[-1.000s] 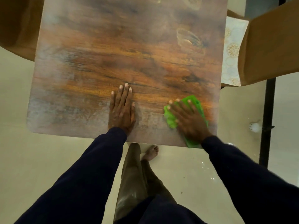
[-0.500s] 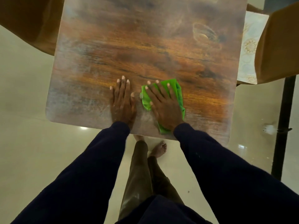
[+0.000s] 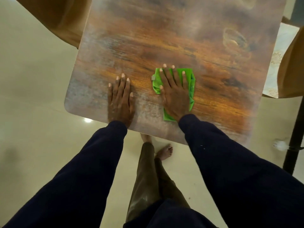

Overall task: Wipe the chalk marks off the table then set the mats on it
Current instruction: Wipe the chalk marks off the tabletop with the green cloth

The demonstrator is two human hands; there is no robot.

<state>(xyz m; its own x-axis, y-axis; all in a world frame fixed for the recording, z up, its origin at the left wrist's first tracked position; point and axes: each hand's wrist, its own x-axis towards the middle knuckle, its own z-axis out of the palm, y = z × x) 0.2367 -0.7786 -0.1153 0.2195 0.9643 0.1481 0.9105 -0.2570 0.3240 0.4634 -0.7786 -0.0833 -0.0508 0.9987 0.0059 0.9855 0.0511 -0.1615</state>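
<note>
One chalk-hazed wooden table (image 3: 164, 38), cream floor (image 3: 32, 79)

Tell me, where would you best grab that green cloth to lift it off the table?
Probably the rumpled right edge of the green cloth, pinched from above on the right. The right hand presses flat over its middle, and the rest lies thin against the table; only that edge bunches into folds fingers could catch.

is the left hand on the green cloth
No, the left hand lies flat on the bare wooden table; the green cloth is under the right hand.
</note>
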